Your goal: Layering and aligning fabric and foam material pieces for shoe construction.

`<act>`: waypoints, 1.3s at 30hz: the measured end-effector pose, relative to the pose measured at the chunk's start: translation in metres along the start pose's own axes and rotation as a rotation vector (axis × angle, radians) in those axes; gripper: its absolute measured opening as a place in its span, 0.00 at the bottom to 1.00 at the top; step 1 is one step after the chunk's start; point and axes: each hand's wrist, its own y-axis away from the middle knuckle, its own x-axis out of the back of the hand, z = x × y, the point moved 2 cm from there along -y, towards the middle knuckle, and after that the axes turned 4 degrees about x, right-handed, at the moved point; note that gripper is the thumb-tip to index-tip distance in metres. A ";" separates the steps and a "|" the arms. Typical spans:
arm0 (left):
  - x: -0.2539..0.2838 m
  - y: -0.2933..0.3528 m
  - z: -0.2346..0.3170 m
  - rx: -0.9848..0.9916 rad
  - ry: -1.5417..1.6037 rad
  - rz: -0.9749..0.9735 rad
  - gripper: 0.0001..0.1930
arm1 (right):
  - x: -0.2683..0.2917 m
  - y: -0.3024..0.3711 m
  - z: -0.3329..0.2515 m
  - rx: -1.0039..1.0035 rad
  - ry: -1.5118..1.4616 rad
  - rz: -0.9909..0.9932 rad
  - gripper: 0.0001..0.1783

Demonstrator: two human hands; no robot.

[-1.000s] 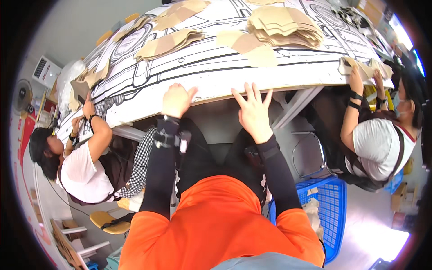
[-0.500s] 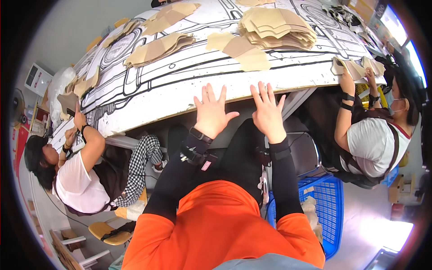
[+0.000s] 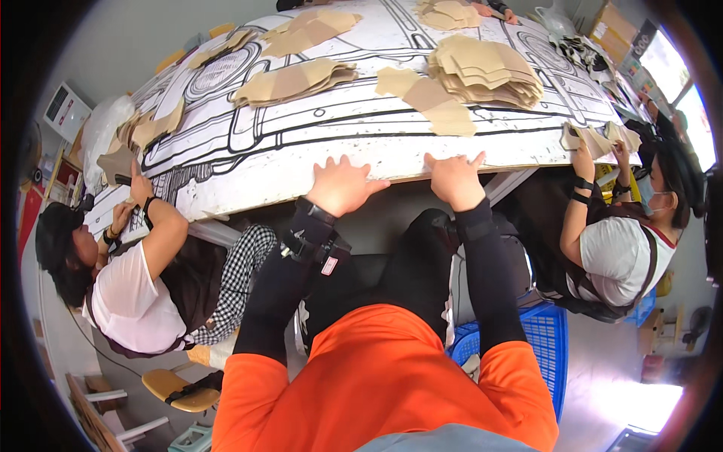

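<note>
White table with black line drawing, left hand and right hand spread flat on its near edge, holding nothing, tan cardboard cut-outs just beyond, blue plastic crate below right.

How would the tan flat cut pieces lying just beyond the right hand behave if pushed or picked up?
The tan flat cut pieces look thin and lie flush on the white printed table, so probably light and floppy. Pushed, they would likely slide. They overlap, so the top piece may drag the one beneath it.

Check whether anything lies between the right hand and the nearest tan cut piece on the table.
Nothing visible does. The right hand rests on the table edge; only bare printed tabletop separates it from the tan cut piece just beyond its fingertips.
</note>
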 end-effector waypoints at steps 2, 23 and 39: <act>-0.037 0.020 -0.020 -0.028 0.071 0.193 0.39 | -0.026 0.012 -0.015 -0.084 0.083 0.203 0.32; -0.049 0.063 -0.149 -0.013 0.239 0.367 0.39 | -0.043 -0.010 -0.103 -0.371 0.359 0.217 0.31; -0.002 0.062 -0.227 0.107 0.222 0.199 0.32 | 0.033 -0.036 -0.063 0.354 0.118 -0.189 0.30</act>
